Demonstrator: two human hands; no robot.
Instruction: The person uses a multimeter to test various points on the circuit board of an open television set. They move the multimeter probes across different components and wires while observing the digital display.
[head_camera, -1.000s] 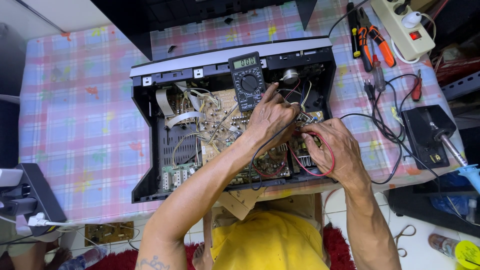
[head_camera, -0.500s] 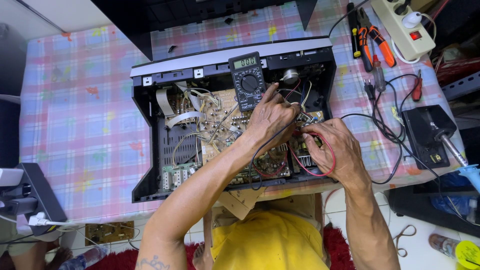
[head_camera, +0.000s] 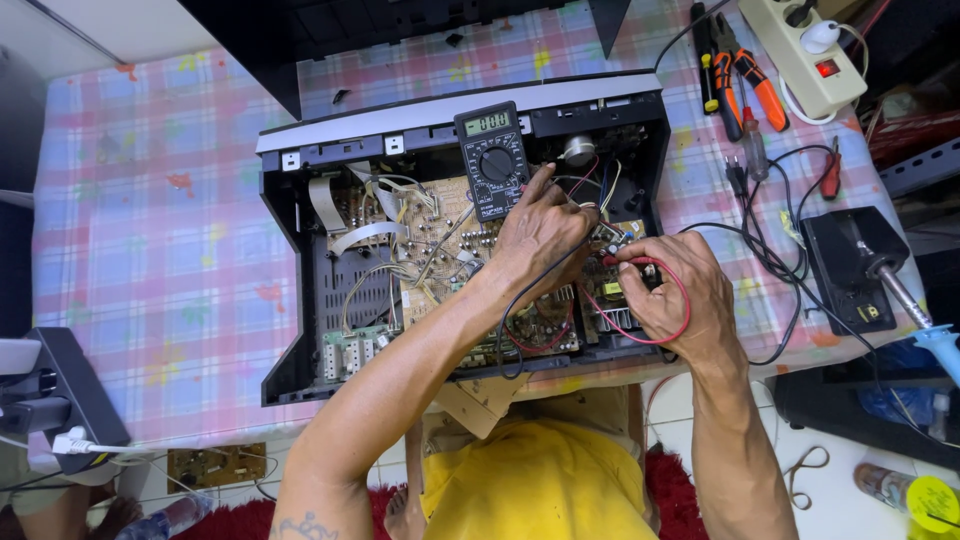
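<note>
Both hands are curled over the open chassis (head_camera: 300, 290) of a black electronic unit, fingers bunched down among its parts. The left hand (head_camera: 540, 232) is arched with its fingertips drawn together onto the circuit board (head_camera: 440, 235) just right of the chassis centre; a black test lead (head_camera: 515, 300) runs out from under its palm and loops toward the front edge of the chassis, so the hand seems to pinch a probe, though the probe tip itself is hidden by the fingers. The right hand (head_camera: 672, 295) sits just beside it, toward the right wall of the chassis, thumb and forefinger closed on the red test lead (head_camera: 640, 335), which curves in a loop under the hand. Where that probe meets the board cannot be made out.

A digital multimeter (head_camera: 492, 160) rests tilted on the rear of the chassis, just behind the left hand, its small screen lit. Flat grey ribbon cables (head_camera: 350, 235) and loose wires cover the left half of the board.

Right of the chassis, on the checked tablecloth (head_camera: 150, 200), lie orange-handled pliers (head_camera: 745, 75), a white power strip (head_camera: 800, 55) partly cut off at the top edge, and a black soldering-iron stand (head_camera: 850, 265), with the iron's blue handle running off the right edge. Left of and below the chassis, a black box (head_camera: 70, 385) is only half in view.
</note>
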